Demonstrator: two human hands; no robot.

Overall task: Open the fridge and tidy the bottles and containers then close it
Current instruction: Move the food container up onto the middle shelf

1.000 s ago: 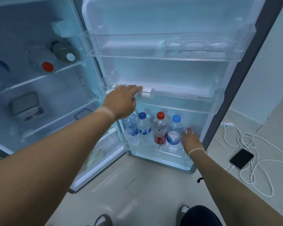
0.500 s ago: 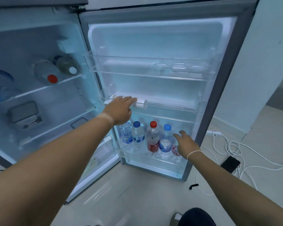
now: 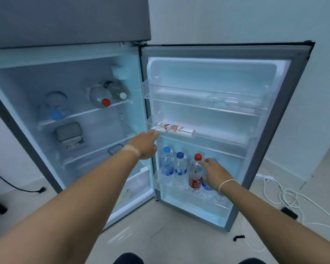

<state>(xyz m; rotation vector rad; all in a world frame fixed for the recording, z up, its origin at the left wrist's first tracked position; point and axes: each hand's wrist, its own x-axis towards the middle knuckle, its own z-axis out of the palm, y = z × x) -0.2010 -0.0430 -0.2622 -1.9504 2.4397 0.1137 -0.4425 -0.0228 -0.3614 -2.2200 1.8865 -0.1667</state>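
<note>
Head view: red-capped bottle (image 3: pixel 196 173) stands in the lowest door shelf (image 3: pixel 194 199), right hand (image 3: pixel 213 175) grasping a blue-capped bottle just beside it. Two blue-capped bottles (image 3: pixel 173 164) stand between the hands. Left hand (image 3: pixel 145 144), fingers extended, touches the white tube (image 3: pixel 174 129) above.
</note>
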